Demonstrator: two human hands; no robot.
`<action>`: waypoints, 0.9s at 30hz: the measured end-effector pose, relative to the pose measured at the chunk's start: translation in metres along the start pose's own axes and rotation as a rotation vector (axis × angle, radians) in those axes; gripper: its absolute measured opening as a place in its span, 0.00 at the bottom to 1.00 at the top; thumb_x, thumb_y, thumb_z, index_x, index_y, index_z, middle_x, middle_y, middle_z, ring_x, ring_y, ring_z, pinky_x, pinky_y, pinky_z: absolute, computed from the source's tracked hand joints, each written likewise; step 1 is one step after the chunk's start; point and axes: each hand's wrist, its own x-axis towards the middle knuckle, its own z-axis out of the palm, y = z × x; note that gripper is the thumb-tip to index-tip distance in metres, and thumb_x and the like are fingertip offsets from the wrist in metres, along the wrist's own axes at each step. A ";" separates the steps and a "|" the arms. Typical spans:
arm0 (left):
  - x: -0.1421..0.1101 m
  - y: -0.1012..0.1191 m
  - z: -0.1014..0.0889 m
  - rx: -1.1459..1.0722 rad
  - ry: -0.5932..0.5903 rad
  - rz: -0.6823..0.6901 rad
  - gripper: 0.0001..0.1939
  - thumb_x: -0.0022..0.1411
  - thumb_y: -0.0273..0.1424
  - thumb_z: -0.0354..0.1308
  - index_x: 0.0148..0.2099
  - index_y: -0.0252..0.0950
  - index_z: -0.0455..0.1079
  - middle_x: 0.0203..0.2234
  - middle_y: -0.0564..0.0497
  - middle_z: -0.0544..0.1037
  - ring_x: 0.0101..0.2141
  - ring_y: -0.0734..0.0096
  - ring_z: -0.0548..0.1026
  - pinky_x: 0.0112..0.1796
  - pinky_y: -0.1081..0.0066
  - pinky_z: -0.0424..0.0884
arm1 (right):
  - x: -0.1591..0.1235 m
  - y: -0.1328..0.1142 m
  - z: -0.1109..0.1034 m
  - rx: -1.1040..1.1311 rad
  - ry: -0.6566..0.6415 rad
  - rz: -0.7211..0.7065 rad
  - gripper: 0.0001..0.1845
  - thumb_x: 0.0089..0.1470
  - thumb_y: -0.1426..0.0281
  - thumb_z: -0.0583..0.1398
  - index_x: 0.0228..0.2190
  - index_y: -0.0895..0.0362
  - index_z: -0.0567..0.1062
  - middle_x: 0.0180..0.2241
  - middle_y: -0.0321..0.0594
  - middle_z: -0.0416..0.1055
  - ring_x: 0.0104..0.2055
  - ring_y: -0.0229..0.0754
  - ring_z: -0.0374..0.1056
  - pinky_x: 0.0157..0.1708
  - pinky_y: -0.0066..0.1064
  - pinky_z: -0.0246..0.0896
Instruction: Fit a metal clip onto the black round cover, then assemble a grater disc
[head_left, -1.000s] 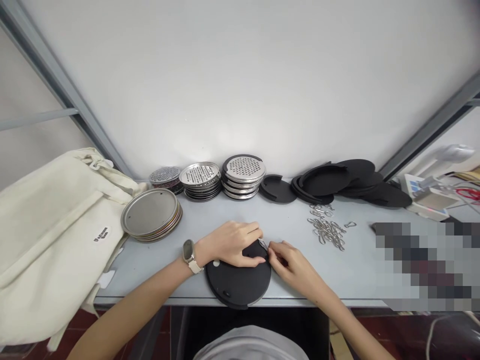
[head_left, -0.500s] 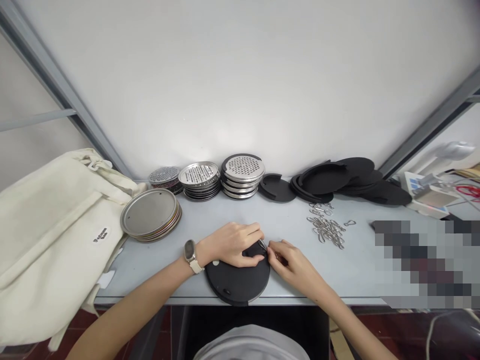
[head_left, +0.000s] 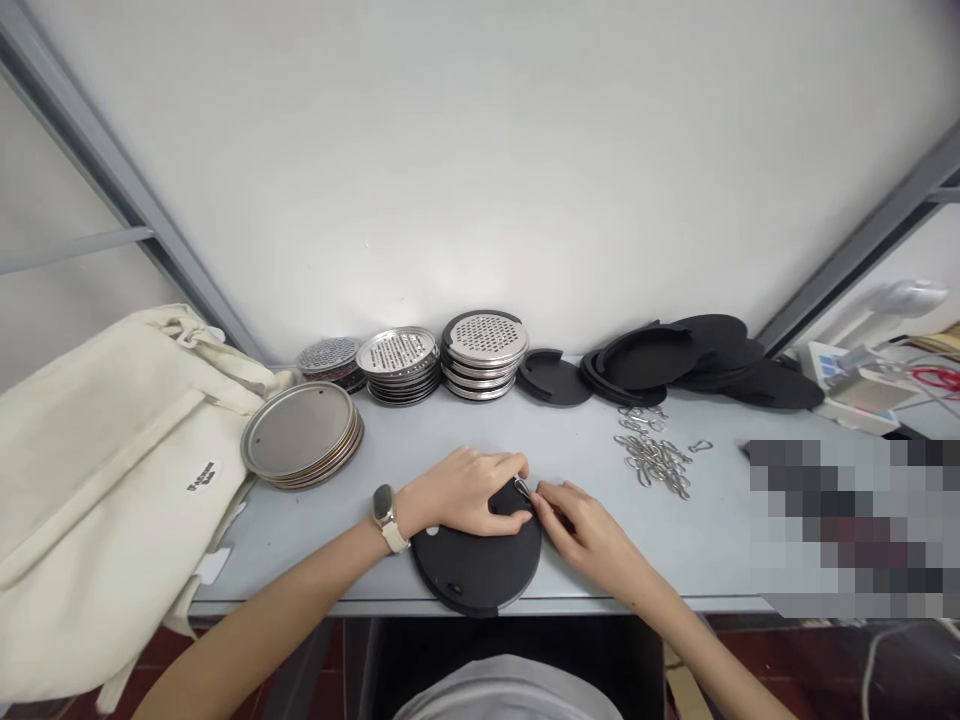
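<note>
A black round disc (head_left: 480,565) lies at the table's front edge, with a small hole near its front and a pale round spot at its left. My left hand (head_left: 469,492) lies over the far part of the disc, fingers and thumb curled to hold it. At the disc's upper right edge is a small silver carabiner clip (head_left: 522,488), near my left index fingertip. My right hand (head_left: 581,520) pinches the clip's lower end between thumb and index finger. The hands partly hide where clip and disc meet. A watch (head_left: 385,505) is on my left wrist.
Loose carabiner clips (head_left: 654,462) lie right of my hands. Along the wall stand stacked metal grater discs (head_left: 487,340), a second grater stack (head_left: 397,352) and black round holders (head_left: 652,358). Plain grey discs (head_left: 300,430) are piled at left, beside a cream bag (head_left: 97,480).
My right hand and the clip have shifted very slightly left and up. My left hand stays on the disc, almost unmoved.
</note>
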 end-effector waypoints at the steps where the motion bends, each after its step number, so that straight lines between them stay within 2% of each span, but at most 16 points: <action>1: 0.000 0.000 0.000 -0.011 0.000 -0.008 0.17 0.59 0.41 0.55 0.46 0.37 0.61 0.32 0.54 0.76 0.28 0.69 0.73 0.27 0.70 0.58 | 0.000 0.000 0.000 0.000 0.001 -0.001 0.18 0.66 0.67 0.44 0.23 0.53 0.56 0.21 0.33 0.58 0.27 0.41 0.58 0.31 0.31 0.52; 14: -0.001 -0.001 0.001 -0.060 0.037 -0.069 0.16 0.57 0.43 0.57 0.41 0.37 0.61 0.28 0.55 0.72 0.24 0.72 0.69 0.26 0.72 0.57 | 0.000 0.000 0.001 -0.024 0.021 0.013 0.17 0.66 0.67 0.45 0.24 0.54 0.57 0.22 0.33 0.59 0.27 0.40 0.59 0.31 0.30 0.52; 27: -0.002 -0.002 0.003 -0.002 0.043 0.024 0.12 0.61 0.40 0.54 0.39 0.37 0.62 0.32 0.53 0.72 0.29 0.72 0.69 0.28 0.70 0.59 | 0.000 -0.001 0.001 -0.034 0.028 0.006 0.17 0.65 0.68 0.46 0.24 0.54 0.58 0.21 0.33 0.59 0.27 0.40 0.59 0.29 0.30 0.52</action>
